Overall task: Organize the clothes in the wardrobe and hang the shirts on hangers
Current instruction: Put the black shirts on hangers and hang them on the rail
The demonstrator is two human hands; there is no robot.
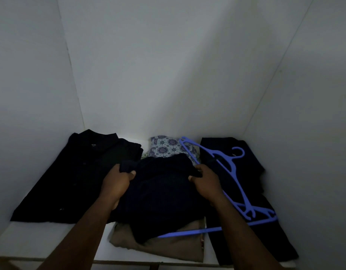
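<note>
Shelf [51, 238], probably white, bears clothes [160, 195] and blue hangers [231, 169] between plain walls [168, 75].

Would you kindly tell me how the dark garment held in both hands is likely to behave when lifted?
The dark garment will probably sag between the left hand and right hand, since it already bunches limply. It may snag the blue hangers lying against it and drag them along.

Brown cloth [168, 248] at the shelf's [51, 240] front edge, mostly buried under the dark garment [162, 195]; patterned cloth [168, 146] half hidden behind it.
</note>
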